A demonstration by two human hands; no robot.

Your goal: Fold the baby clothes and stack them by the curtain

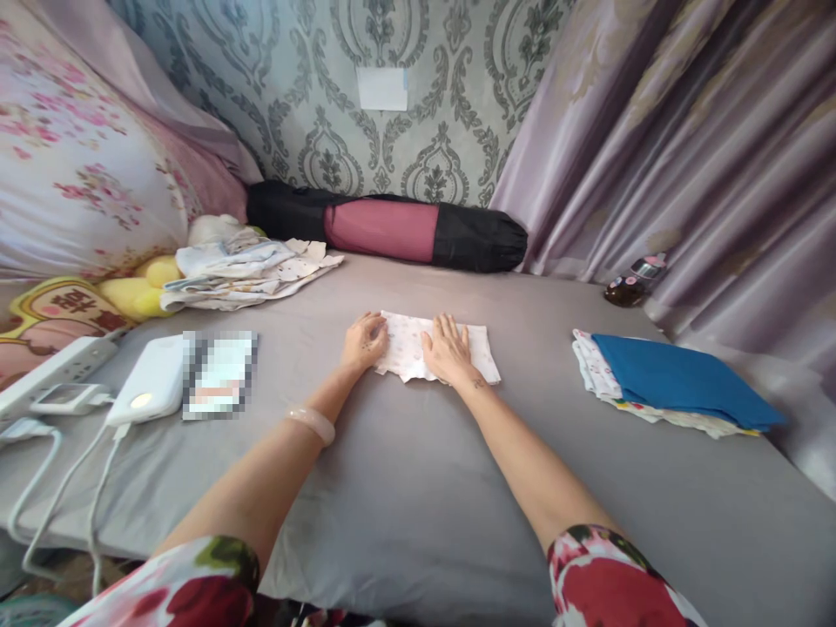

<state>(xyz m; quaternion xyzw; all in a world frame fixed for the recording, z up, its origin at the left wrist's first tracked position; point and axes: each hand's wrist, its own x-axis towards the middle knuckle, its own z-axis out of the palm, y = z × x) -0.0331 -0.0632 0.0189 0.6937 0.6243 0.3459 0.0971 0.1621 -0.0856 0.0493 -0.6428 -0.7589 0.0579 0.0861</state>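
A small white patterned cloth (480,350) lies folded flat on the grey sheet (418,488) in front of me. My left hand (363,340) rests at the cloth's left edge with fingers curled onto it. My right hand (447,347) lies flat on the middle of the cloth, fingers stretched out. A pale bangle sits on my left wrist. Neither hand lifts the cloth.
Folded cloths topped by a blue one (679,381) lie to the right. A loose heap of pale clothes (245,268) sits at the back left by a yellow toy. A black and maroon roll bag (385,226) lies along the wall. A power bank (151,381), cables and power strip lie left.
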